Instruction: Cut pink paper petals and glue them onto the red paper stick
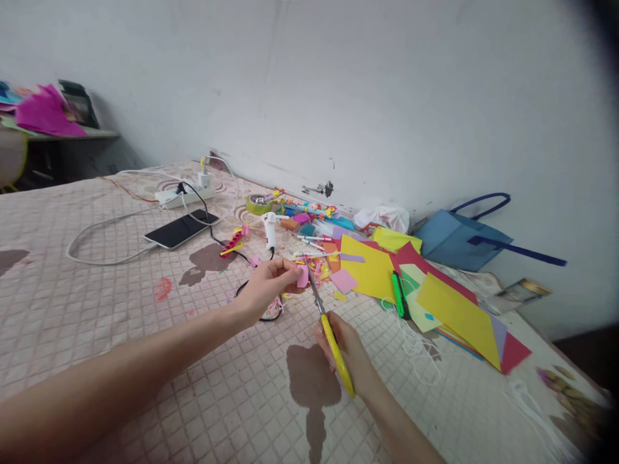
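Note:
Near the middle of the view, my left hand (271,285) pinches a small pink paper piece (302,277) between thumb and fingers. My right hand (347,351) is wrapped round the yellow handles of a pair of scissors (333,348). The metal blades point up and away, just right of the pink piece; whether they touch it cannot be made out. Beyond both hands lie small paper scraps (316,267) in several colours. A loose pink square (343,281) rests on the cloth to the right of the blades.
Yellow sheets (367,264), red sheets and a green cutter (400,295) lie right, with white string (416,348). A blue bag (459,238) stands behind. A white glue gun (269,231), a tablet (181,229) and a power strip (186,195) with cables are further back and left.

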Available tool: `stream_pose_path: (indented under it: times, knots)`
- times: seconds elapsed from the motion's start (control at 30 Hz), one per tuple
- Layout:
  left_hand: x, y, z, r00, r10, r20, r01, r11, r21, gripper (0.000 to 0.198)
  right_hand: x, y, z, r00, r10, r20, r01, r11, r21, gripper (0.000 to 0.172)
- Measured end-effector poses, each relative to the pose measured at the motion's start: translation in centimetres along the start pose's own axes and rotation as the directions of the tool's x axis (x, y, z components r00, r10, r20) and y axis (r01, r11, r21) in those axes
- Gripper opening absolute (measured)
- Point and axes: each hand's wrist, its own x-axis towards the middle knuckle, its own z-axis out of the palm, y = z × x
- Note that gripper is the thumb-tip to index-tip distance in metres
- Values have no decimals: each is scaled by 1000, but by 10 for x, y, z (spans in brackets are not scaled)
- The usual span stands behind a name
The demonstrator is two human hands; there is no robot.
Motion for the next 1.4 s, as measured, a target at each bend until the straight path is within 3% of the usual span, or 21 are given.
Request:
stream_pose_path:
  times: [1.4]
  knots:
    - [2, 5, 1, 998, 14, -61, -15, 1000, -21, 24, 0, 3, 2, 999, 46, 6, -46, 998, -35, 31]
